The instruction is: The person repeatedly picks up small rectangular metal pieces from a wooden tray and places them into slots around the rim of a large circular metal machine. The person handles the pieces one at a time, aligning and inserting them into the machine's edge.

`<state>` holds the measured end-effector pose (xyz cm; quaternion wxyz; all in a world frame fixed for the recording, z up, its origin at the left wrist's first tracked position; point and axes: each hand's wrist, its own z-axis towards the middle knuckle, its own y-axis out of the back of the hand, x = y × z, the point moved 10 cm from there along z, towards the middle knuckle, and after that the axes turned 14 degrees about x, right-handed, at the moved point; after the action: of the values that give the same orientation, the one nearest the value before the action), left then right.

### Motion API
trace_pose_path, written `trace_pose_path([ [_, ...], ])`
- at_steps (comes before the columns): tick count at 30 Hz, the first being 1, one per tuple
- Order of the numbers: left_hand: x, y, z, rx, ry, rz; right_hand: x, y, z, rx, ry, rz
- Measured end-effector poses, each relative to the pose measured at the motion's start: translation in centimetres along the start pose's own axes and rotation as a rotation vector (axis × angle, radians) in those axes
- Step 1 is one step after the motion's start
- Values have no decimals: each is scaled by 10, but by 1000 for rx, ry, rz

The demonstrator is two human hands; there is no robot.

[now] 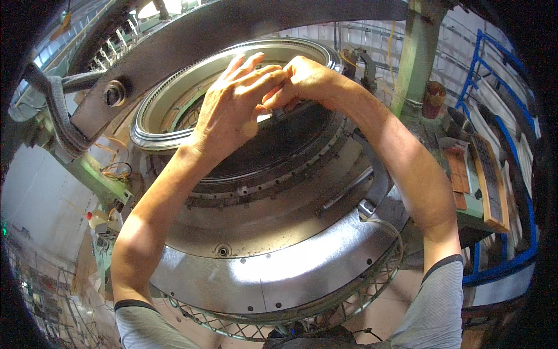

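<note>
Both hands meet over the near rim of a large metal ring (pixel 152 139) on a round machine. Fingers of my left hand (pixel 226 110) partly extend over the ring's opening, while its thumb and forefinger close in a pinch against the other hand. My right hand (pixel 311 81) comes from the right with its wrist bent and fingers curled into a pinch. Whatever small thing may be between the fingertips is hidden. Below the hands sit a dark drum (pixel 261 154) and a toothed ring (pixel 244 191).
A wide dark beam (pixel 232 35) crosses behind the ring. Green posts (pixel 414 64) flank the machine. A shiny curved metal plate (pixel 261 279) lies nearest me, above a lattice guard (pixel 232 328). At right are a wood-edged board (pixel 488 183) and a blue rack (pixel 517 157).
</note>
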<state>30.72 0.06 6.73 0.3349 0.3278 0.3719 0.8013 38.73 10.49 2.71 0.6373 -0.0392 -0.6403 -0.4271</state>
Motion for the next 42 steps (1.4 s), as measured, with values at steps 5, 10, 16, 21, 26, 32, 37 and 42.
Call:
trace_pose_path([
  [5,-1,0,2,-20,-10,-25,-1,2,-1,15,-17,-24],
  [10,-2,-3,6,6,-7,-31,-1,4,-2,15,-11,-64],
  [16,-2,-5,11,37,1,-63,-1,8,-4,-12,-36,-101],
  [21,-10,-4,18,-16,-45,-54,-1,11,-9,-13,-26,-75],
  [26,-14,-4,25,-27,-51,-85,-6,16,-10,-28,-17,-92],
  [32,-18,-3,24,-21,-55,-89,-7,19,-11,-44,-27,-102],
  [37,-11,-7,23,12,7,-101,-1,16,-13,-37,-58,-108],
  [42,-12,-8,24,-6,8,-125,6,14,-17,-47,-38,-160],
])
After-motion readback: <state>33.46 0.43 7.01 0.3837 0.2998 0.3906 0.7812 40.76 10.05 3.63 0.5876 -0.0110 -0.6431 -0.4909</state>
